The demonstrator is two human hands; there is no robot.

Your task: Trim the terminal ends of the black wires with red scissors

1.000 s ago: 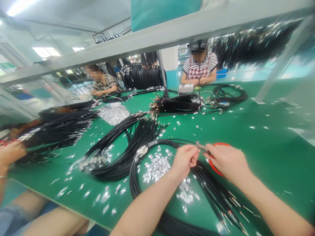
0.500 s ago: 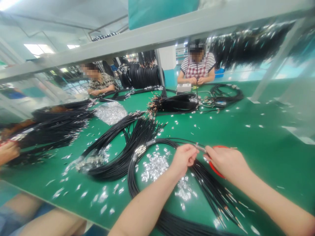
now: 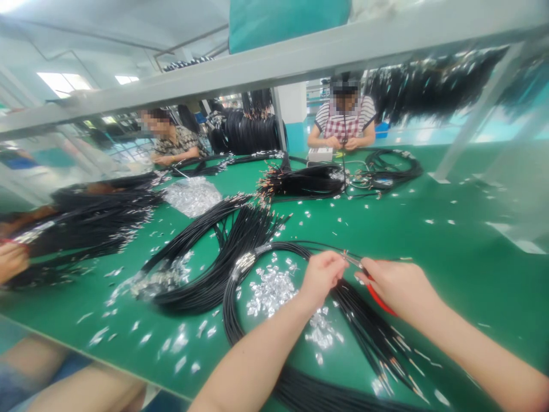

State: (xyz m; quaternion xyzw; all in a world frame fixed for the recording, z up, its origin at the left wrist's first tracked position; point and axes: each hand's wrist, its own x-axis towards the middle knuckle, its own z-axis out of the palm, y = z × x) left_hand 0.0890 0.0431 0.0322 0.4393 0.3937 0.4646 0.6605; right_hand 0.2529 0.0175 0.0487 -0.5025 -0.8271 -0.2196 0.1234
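Observation:
My left hand (image 3: 323, 274) is closed in a pinch on the end of a black cable (image 3: 306, 246), whose stripped tip shows just past the fingers. My right hand (image 3: 398, 286) grips red-handled scissors (image 3: 380, 297), and their metal blades point left at that tip. Whether the blades touch it is too small to tell. Below my hands, a bundle of black cables (image 3: 364, 320) fans out toward the lower right with bare, coppery and silvery ends. The coiled part of the bundle (image 3: 229, 309) curves around to the left, with silvery foil scraps (image 3: 270, 292) heaped inside the loop.
More black cable bundles (image 3: 223, 274) lie left on the green table (image 3: 472, 274), near a clear plastic bag (image 3: 193, 195). Co-workers sit across the table (image 3: 343, 123) and at the far left (image 3: 175, 140); another's hand (image 3: 12, 260) enters at left. A grey shelf beam (image 3: 274, 74) crosses above.
The scissors have turned in my right hand; less of the red handle shows, and the blades look more parted. My left hand stays nearly in place with the cable end.

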